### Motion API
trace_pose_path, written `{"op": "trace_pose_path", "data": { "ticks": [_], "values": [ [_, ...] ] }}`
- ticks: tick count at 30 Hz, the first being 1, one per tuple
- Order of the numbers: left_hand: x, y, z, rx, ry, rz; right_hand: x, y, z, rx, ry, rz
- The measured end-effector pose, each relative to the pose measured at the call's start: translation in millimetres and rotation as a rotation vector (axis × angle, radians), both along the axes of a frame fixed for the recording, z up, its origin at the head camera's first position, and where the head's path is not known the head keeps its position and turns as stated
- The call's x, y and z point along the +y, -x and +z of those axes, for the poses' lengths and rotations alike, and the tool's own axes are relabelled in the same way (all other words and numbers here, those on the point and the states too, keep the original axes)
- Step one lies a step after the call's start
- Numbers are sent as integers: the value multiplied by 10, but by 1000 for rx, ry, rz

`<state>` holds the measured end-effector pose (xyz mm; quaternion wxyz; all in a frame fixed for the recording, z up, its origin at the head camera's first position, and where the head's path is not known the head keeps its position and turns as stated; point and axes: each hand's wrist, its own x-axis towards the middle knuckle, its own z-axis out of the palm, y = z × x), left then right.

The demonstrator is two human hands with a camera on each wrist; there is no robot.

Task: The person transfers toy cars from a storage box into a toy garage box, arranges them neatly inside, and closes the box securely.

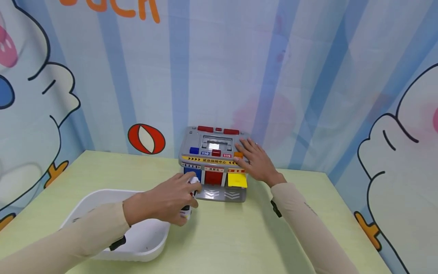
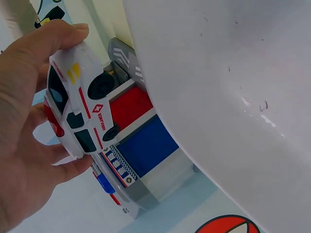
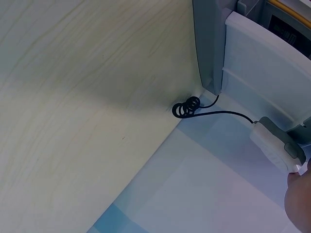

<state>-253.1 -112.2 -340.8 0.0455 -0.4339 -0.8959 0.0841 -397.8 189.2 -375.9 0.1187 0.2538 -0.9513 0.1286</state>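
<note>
My left hand (image 1: 165, 198) grips a white toy ambulance (image 2: 80, 104) with red stripes and dark windows, thumb at one end and fingers at the other. It is held in front of a grey toy emergency station (image 1: 189, 139), at the station's left side. The station has a blue door (image 2: 148, 145), a red door (image 1: 213, 177) and a raised yellow door (image 1: 237, 180). My right hand (image 1: 258, 161) rests on the right end of the roof, fingers extended, thumb beside an orange button (image 1: 238, 155). In the right wrist view, only part of that hand shows, by a white-and-grey handset (image 3: 277, 143).
A white plastic tub (image 1: 155, 251) stands on the pale wooden table (image 1: 219, 243), below my left forearm. A coiled black cord (image 3: 187, 108) runs from the station's side to the handset. Behind the table hangs a blue-striped cartoon cloth (image 1: 219, 68).
</note>
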Motion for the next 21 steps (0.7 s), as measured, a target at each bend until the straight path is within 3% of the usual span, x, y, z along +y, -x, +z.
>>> {"op": "trace_pose_path", "data": {
  "ticks": [21],
  "values": [
    [395,180,-240,-14,-9,-13,-1,19,-35,39,12,4]
  ]
}}
